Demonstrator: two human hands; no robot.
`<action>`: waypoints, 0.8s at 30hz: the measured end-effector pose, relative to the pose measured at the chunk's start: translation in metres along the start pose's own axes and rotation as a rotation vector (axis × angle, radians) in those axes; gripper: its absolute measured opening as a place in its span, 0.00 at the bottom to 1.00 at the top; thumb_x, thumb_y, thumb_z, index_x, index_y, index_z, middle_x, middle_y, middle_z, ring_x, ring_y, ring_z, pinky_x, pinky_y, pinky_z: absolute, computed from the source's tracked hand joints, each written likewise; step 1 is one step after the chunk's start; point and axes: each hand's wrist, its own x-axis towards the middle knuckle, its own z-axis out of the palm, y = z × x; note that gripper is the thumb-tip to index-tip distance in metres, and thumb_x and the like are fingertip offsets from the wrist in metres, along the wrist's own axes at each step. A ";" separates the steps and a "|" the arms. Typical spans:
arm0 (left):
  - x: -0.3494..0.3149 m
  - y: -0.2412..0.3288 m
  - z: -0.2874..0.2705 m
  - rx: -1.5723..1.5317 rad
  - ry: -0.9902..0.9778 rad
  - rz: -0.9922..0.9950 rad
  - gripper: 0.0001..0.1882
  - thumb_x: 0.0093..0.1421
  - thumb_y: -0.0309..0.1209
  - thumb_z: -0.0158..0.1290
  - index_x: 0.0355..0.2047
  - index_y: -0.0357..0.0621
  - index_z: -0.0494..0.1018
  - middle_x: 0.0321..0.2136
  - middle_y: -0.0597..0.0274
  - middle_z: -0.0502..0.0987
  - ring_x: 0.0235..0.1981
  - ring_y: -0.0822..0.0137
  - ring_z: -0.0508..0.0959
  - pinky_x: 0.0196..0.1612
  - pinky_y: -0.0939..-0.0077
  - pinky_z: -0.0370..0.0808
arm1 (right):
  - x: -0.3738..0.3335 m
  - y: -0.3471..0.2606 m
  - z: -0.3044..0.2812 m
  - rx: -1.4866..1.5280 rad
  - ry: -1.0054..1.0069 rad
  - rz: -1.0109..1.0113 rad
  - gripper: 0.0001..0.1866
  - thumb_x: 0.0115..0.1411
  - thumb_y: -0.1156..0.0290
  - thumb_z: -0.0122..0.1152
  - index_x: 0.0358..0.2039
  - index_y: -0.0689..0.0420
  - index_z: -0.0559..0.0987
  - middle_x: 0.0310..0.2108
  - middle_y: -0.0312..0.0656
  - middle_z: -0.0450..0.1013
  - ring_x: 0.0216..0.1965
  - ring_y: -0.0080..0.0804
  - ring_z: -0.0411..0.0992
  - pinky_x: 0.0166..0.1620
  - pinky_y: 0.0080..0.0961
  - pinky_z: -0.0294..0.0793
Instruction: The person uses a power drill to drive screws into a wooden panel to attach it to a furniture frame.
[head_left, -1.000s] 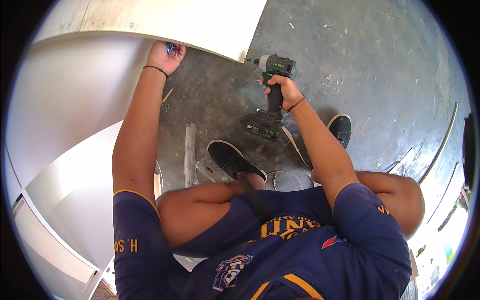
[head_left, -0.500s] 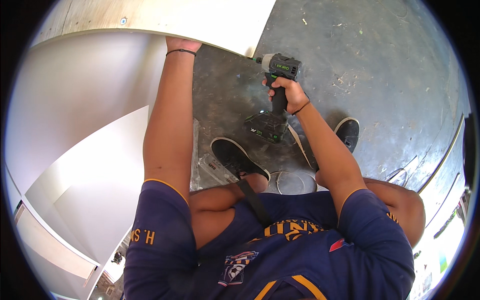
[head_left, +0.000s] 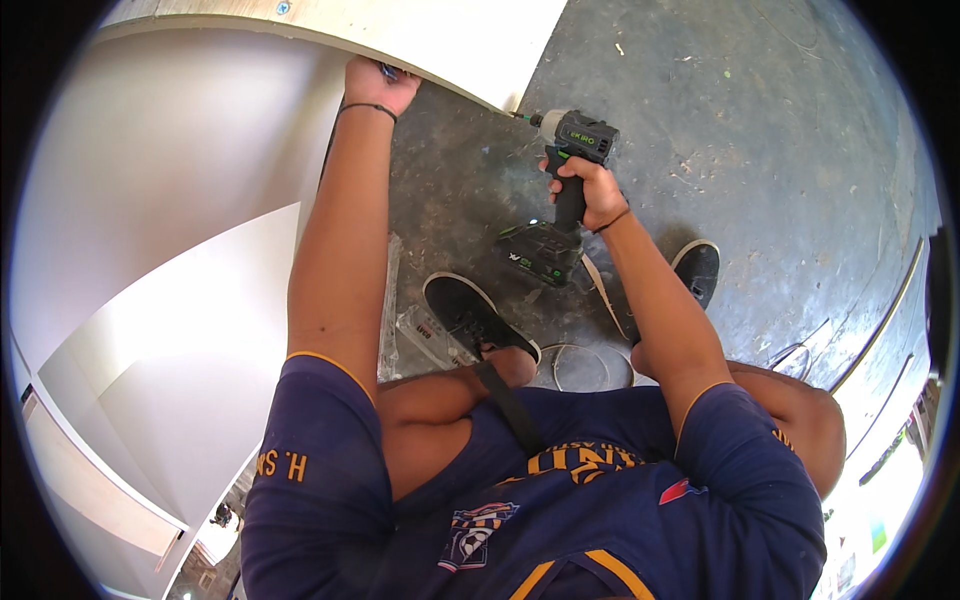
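Note:
My right hand grips the handle of a dark grey cordless drill with a green-marked battery at its base. Its bit points left at the corner of a pale wooden panel. My left hand is stretched forward and closed on the lower edge of that panel, with a small blue thing between its fingers. A black band circles each wrist. Below the drill my two dark shoes stand on the grey concrete floor.
White cabinet panels fill the left side, curving down to the lower left. A small clear packet and a thin strip lie on the floor by my left shoe. A round lid or ring lies between my feet. Metal rails run along the right.
The view has shifted so the panel and both arms sit further right. My left hand stays on the panel's edge. The drill's bit has come closer to the panel's corner.

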 end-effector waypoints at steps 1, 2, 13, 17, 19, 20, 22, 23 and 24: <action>-0.001 -0.001 -0.010 0.005 0.021 -0.030 0.14 0.63 0.35 0.38 0.37 0.38 0.68 0.31 0.61 0.71 0.33 0.63 0.71 0.38 0.67 0.71 | 0.001 0.000 0.003 -0.007 -0.009 -0.007 0.17 0.48 0.74 0.50 0.41 0.63 0.71 0.35 0.42 0.72 0.23 0.25 0.66 0.30 0.29 0.71; -0.001 -0.004 -0.021 0.010 0.042 -0.063 0.13 0.62 0.35 0.38 0.34 0.38 0.68 0.28 0.62 0.71 0.29 0.64 0.71 0.34 0.68 0.71 | 0.001 0.000 0.006 -0.012 -0.015 -0.013 0.17 0.48 0.74 0.50 0.41 0.62 0.71 0.35 0.42 0.72 0.23 0.25 0.66 0.30 0.29 0.71; -0.002 -0.037 -0.052 -0.054 0.044 -0.191 0.11 0.63 0.34 0.38 0.25 0.43 0.63 0.18 0.65 0.64 0.20 0.68 0.64 0.25 0.74 0.65 | 0.001 0.000 0.012 0.007 -0.009 -0.015 0.16 0.48 0.75 0.50 0.40 0.63 0.71 0.34 0.43 0.72 0.23 0.26 0.67 0.29 0.29 0.71; -0.020 -0.037 0.006 0.007 0.113 -0.067 0.12 0.62 0.36 0.39 0.23 0.48 0.62 0.18 0.67 0.64 0.19 0.70 0.65 0.24 0.75 0.64 | 0.003 0.002 0.003 0.059 0.009 -0.019 0.18 0.46 0.78 0.50 0.41 0.63 0.69 0.33 0.45 0.72 0.23 0.29 0.67 0.28 0.30 0.71; -0.032 -0.041 0.025 0.041 0.187 -0.009 0.11 0.61 0.35 0.41 0.23 0.48 0.64 0.18 0.68 0.65 0.19 0.70 0.65 0.24 0.75 0.64 | 0.001 0.001 0.001 0.065 0.017 -0.018 0.19 0.46 0.78 0.49 0.42 0.63 0.69 0.33 0.45 0.72 0.23 0.29 0.67 0.28 0.30 0.70; -0.023 -0.037 0.011 0.081 0.130 -0.046 0.11 0.61 0.35 0.41 0.23 0.48 0.65 0.18 0.67 0.65 0.19 0.70 0.65 0.24 0.74 0.65 | -0.001 0.000 0.005 0.058 0.008 -0.013 0.19 0.46 0.78 0.49 0.42 0.63 0.69 0.34 0.45 0.72 0.23 0.29 0.67 0.29 0.30 0.70; 0.005 -0.034 -0.052 0.166 0.028 -0.122 0.11 0.61 0.35 0.41 0.24 0.47 0.66 0.19 0.66 0.67 0.19 0.69 0.67 0.26 0.73 0.67 | -0.003 0.000 0.013 0.055 -0.028 0.018 0.19 0.46 0.78 0.49 0.42 0.63 0.69 0.34 0.45 0.72 0.23 0.28 0.66 0.28 0.30 0.70; 0.010 -0.042 -0.074 0.158 0.037 -0.189 0.10 0.60 0.34 0.42 0.25 0.45 0.67 0.20 0.65 0.68 0.20 0.68 0.67 0.27 0.73 0.68 | -0.004 0.000 0.011 0.061 -0.043 0.037 0.19 0.45 0.78 0.49 0.41 0.63 0.69 0.33 0.45 0.72 0.23 0.28 0.66 0.28 0.29 0.70; 0.010 -0.050 -0.095 0.150 0.046 -0.254 0.09 0.60 0.33 0.42 0.27 0.43 0.68 0.21 0.63 0.68 0.21 0.67 0.68 0.29 0.72 0.69 | -0.005 0.000 0.009 0.068 -0.061 0.057 0.18 0.45 0.78 0.49 0.41 0.63 0.69 0.33 0.44 0.72 0.23 0.28 0.66 0.28 0.29 0.70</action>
